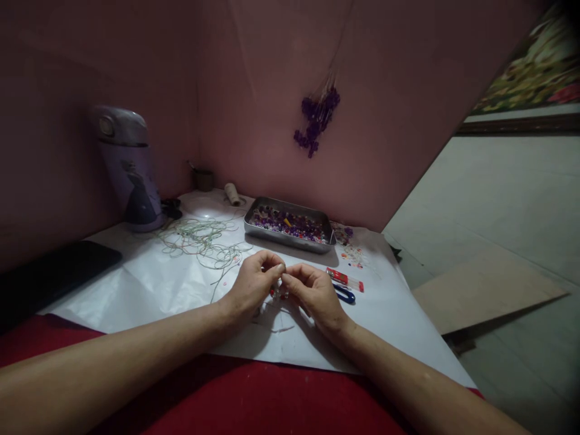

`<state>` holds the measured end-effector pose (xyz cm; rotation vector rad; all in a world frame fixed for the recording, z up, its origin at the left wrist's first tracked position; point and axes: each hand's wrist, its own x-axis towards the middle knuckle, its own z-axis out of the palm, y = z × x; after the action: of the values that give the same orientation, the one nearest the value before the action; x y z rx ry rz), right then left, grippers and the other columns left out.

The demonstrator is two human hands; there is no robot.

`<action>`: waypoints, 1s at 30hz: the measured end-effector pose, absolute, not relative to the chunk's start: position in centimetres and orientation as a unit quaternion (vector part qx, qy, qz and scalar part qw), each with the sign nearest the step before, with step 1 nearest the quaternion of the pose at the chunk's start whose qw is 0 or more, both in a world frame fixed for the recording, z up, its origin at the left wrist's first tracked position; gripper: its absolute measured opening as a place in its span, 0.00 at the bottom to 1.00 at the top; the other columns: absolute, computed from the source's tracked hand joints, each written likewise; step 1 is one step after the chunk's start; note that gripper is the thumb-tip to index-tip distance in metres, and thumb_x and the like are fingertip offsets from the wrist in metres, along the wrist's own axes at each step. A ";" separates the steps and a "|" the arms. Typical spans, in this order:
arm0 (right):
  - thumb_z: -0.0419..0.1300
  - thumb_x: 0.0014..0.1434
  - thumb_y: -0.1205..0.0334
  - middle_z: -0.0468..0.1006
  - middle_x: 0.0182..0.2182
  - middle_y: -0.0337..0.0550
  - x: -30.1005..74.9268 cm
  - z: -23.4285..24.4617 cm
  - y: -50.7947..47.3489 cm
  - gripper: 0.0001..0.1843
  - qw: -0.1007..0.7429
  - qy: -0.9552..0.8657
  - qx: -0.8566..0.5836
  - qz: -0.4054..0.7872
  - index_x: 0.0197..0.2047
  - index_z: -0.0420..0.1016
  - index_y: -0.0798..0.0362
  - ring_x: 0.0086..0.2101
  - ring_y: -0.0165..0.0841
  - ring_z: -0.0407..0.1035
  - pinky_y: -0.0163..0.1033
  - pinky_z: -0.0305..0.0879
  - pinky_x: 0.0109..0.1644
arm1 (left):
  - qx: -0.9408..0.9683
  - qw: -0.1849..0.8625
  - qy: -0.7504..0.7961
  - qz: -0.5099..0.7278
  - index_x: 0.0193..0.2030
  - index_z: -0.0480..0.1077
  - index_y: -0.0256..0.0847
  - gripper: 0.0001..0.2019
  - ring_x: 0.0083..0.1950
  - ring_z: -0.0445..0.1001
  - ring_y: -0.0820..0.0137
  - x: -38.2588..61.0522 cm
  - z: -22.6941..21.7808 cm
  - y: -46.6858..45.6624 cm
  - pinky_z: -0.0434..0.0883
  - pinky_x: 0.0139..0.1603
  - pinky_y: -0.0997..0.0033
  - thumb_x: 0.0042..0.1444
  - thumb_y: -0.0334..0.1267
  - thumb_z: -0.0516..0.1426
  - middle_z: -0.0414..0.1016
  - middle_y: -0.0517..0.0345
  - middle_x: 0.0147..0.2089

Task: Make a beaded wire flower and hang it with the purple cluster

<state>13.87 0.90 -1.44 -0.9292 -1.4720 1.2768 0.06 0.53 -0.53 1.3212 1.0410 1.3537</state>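
Observation:
My left hand and my right hand meet above the white paper, thumbs and forefingers pinched together with the tips nearly touching. Between and just below them hangs a small beaded piece with clear and red beads, partly hidden by my fingers. Any thread at the fingertips is too fine to make out. On the paper under my hands lie thin thread ends. Close to the right hand are a red-and-clear case and a dark blue-handled tool, perhaps thread snips.
A metal tray of purple, red and clear beads stands behind my hands. Tangled pale cord spreads left, near a purple bottle and a spool. Loose beads lie right. Purple beaded strands hang on the pink wall.

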 end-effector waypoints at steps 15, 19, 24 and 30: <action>0.63 0.51 0.57 0.73 0.18 0.36 13.9 -0.7 0.4 0.11 0.476 -0.575 -0.400 0.532 0.25 0.71 0.55 0.14 0.22 0.55 0.30 0.49 0.17 | 0.515 0.518 0.416 0.542 0.31 0.68 0.37 0.06 0.23 0.68 0.74 0.1 -0.4 0.5 0.64 0.26 0.73 0.49 0.37 0.57 0.70 0.62 0.23; 0.63 0.51 0.57 0.74 0.19 0.37 13.9 -0.8 0.5 0.11 0.478 -0.569 -0.401 0.536 0.25 0.71 0.56 0.14 0.21 0.57 0.30 0.49 0.17 | 0.520 0.532 0.400 0.535 0.31 0.68 0.37 0.06 0.24 0.69 0.73 0.0 -0.5 0.4 0.65 0.27 0.72 0.49 0.37 0.57 0.70 0.61 0.23; 0.62 0.51 0.56 0.74 0.19 0.37 13.9 -0.9 0.6 0.11 0.478 -0.566 -0.403 0.537 0.26 0.71 0.56 0.14 0.21 0.57 0.30 0.48 0.17 | 0.526 0.526 0.401 0.535 0.31 0.68 0.36 0.06 0.25 0.69 0.73 -0.1 -0.5 0.4 0.65 0.29 0.71 0.48 0.37 0.58 0.71 0.60 0.23; 0.62 0.52 0.57 0.74 0.19 0.38 14.0 -1.0 0.7 0.12 0.475 -0.579 -0.399 0.529 0.25 0.71 0.56 0.14 0.21 0.56 0.31 0.49 0.18 | 0.536 0.517 0.408 0.529 0.35 0.70 0.35 0.10 0.27 0.67 0.73 -0.1 -0.6 0.4 0.64 0.29 0.71 0.48 0.39 0.59 0.72 0.59 0.27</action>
<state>13.96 0.67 -0.98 -0.9757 -1.4147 1.2938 -0.12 0.44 -0.58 1.2863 0.9786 1.2702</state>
